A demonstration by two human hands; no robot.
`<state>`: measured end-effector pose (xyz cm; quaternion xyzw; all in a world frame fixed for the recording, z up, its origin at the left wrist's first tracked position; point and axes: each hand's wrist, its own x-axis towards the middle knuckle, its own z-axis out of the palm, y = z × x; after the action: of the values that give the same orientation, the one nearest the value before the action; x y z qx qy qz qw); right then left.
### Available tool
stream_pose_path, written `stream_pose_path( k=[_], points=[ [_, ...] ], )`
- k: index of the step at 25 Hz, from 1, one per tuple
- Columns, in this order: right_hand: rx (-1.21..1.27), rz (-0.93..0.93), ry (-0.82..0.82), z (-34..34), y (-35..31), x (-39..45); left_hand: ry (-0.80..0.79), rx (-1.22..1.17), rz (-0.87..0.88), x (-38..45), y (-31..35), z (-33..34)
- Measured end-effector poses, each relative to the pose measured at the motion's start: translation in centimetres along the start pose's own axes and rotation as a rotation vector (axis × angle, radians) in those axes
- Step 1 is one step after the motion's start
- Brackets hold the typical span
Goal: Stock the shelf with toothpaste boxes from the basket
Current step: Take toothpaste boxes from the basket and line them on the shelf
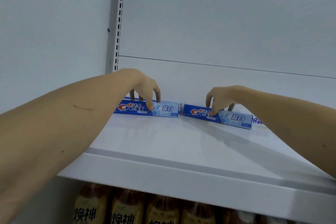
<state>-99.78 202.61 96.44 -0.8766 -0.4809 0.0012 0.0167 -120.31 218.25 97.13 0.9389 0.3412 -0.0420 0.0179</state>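
Two blue Crest toothpaste boxes stand on their long edges near the back of a white shelf (163, 143). My left hand (145, 87) grips the left box (167, 110) from above, thumb on its front face and fingers behind it. A second box edge shows just behind that one. Over the right box (236, 117) my right hand (220, 98) holds it the same way, thumb on the front. The basket is out of view.
Another box with blue print (257, 121) peeks out behind my right forearm. A slotted metal upright (119, 23) runs up the back panel on the left. Bottles with yellow labels (127, 209) fill the shelf below.
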Motion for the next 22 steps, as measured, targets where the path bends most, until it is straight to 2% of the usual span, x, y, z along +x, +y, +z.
stream_pose_path(
  k=[6, 12, 14, 16, 19, 22],
  points=[
    [0.127, -0.019, 0.125, -1.5, 0.6, -2.4, 0.091, -0.029, 0.002, -2.4, 1.3, -1.2],
    [0.222, -0.042, 0.161, -1.1, 1.2, -7.1, 0.229, -0.097, -0.002, -7.5, 4.8, -1.1],
    [0.279, -0.067, 0.193, -0.6, 1.3, -9.1, 0.333, -0.261, 0.019, -9.4, 6.4, -0.4],
    [0.387, -0.109, 0.239, 0.1, 1.6, -11.6, 0.430, -0.549, 0.032, -11.6, 8.4, 1.1],
    [0.644, -0.173, 0.297, 1.3, 2.8, -15.6, 0.452, -0.871, 0.016, -15.0, 11.9, 3.4],
    [0.962, -0.195, 0.282, 2.0, 4.8, -20.2, 0.462, -1.018, -0.007, -18.8, 15.2, 4.7]
  ],
)
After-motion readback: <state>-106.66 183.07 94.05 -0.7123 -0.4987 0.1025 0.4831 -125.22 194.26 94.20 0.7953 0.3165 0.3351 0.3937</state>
